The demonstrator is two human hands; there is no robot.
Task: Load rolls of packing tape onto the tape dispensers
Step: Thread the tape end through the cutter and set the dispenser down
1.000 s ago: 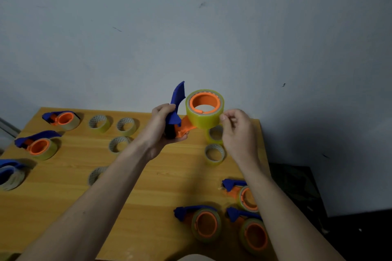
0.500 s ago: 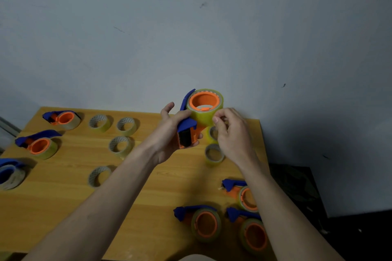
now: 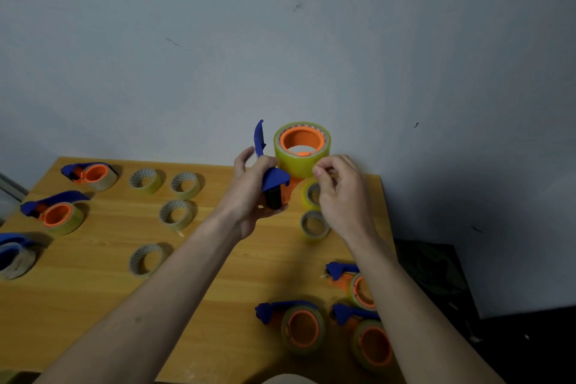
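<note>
My left hand (image 3: 249,193) grips a blue and orange tape dispenser (image 3: 272,182) held up above the wooden table (image 3: 93,290). A yellowish roll of packing tape (image 3: 300,162) sits on the dispenser's orange hub. My right hand (image 3: 339,193) pinches at the lower right side of that roll with thumb and forefinger; whether it holds the tape's free end is unclear. Several loose rolls without dispensers lie on the table, such as one (image 3: 177,213) at the middle left and one (image 3: 313,224) under my right hand.
Three loaded dispensers lie at the left, the top one (image 3: 90,174), and three more at the front right, one (image 3: 299,326) nearest the middle. The table's right edge drops to a dark floor (image 3: 436,274). A grey wall stands behind the table.
The dispenser has turned in my left hand, its blue handle swinging back upright and to the left. My right hand's fingers stay pinched at the roll's lower right side.
</note>
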